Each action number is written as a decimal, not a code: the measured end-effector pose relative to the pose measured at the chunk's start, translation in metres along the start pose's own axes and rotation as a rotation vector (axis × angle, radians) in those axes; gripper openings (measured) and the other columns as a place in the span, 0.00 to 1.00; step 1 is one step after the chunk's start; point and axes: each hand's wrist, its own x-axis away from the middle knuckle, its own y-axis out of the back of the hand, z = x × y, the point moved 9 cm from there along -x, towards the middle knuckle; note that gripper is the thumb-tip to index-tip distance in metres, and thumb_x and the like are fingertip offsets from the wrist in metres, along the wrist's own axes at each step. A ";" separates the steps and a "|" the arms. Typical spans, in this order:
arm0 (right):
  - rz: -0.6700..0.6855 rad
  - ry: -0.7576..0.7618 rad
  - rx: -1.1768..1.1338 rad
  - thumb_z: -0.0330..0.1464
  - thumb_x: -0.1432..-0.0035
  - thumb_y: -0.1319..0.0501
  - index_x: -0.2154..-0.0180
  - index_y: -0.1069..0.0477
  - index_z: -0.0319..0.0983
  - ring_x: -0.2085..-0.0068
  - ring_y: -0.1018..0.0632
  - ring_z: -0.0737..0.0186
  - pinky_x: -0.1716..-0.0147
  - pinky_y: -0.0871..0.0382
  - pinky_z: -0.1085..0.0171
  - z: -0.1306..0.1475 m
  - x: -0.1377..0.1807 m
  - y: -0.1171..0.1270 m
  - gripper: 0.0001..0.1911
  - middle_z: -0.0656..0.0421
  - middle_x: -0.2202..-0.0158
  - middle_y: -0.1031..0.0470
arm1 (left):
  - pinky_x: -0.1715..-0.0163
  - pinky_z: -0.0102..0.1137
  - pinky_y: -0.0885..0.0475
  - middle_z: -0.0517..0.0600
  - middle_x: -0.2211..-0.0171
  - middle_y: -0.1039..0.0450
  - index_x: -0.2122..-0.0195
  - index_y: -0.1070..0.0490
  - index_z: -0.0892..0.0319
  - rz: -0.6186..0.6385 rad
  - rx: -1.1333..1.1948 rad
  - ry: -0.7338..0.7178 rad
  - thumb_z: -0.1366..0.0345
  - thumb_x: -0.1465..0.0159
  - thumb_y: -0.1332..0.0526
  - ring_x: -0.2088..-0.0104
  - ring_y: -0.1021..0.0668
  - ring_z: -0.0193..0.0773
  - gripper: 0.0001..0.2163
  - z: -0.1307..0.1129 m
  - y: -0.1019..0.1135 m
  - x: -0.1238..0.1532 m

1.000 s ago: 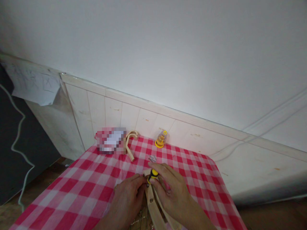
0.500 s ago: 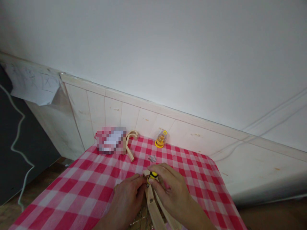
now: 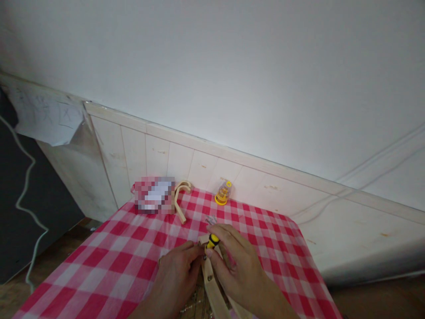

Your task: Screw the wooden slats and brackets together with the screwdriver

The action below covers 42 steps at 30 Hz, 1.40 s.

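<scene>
At the near middle of the table, my right hand point(image 3: 238, 261) is closed around a small screwdriver point(image 3: 212, 241) with a yellow and black handle. Its lower end points down at a pale wooden frame point(image 3: 214, 290), near a dark screw hole. My left hand point(image 3: 177, 270) pinches the frame's top end from the left side, close to the screwdriver tip; the exact grip is partly hidden by the fingers. Several small metal pieces, apparently screws point(image 3: 211, 219), lie on the cloth just beyond my right hand.
A red-and-white checked cloth point(image 3: 126, 252) covers the table. By the wall stands a clear case with a yellow base point(image 3: 223, 193). A curved wooden piece point(image 3: 179, 206) lies left of it, beside a blurred-out item point(image 3: 153, 195). A white cable point(image 3: 25, 186) hangs at far left.
My right fingers have shifted slightly on the screwdriver, and more of its yellow handle shows now. My left hand and the wooden frame have stayed in place.
</scene>
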 end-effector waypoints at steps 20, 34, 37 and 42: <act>-0.053 -0.030 -0.032 0.29 0.33 0.40 0.41 0.30 0.43 0.49 0.18 0.54 0.50 0.21 0.56 -0.008 0.004 0.001 0.19 0.51 0.50 0.19 | 0.60 0.27 0.32 0.47 0.63 0.21 0.60 0.20 0.51 0.025 -0.006 0.007 0.68 0.31 0.47 0.62 0.20 0.36 0.14 0.000 0.000 -0.001; -0.072 -0.019 -0.028 0.29 0.34 0.37 0.43 0.31 0.44 0.51 0.18 0.54 0.52 0.21 0.57 -0.011 0.003 0.002 0.18 0.51 0.51 0.20 | 0.64 0.27 0.34 0.46 0.64 0.22 0.60 0.20 0.51 0.013 -0.019 0.009 0.69 0.32 0.46 0.63 0.20 0.36 0.14 0.002 -0.001 0.000; -0.085 -0.005 -0.037 0.29 0.34 0.37 0.46 0.31 0.43 0.55 0.18 0.56 0.55 0.21 0.60 -0.007 0.001 0.005 0.16 0.52 0.55 0.20 | 0.62 0.27 0.34 0.47 0.64 0.22 0.60 0.20 0.51 0.018 -0.020 0.016 0.69 0.32 0.46 0.62 0.20 0.36 0.14 0.002 -0.001 -0.001; -0.097 -0.016 -0.040 0.28 0.35 0.37 0.50 0.30 0.43 0.59 0.18 0.58 0.57 0.21 0.62 -0.006 -0.001 0.005 0.13 0.54 0.58 0.20 | 0.61 0.28 0.33 0.47 0.63 0.21 0.60 0.20 0.52 0.023 -0.020 0.015 0.69 0.32 0.46 0.62 0.20 0.37 0.14 0.002 -0.001 -0.001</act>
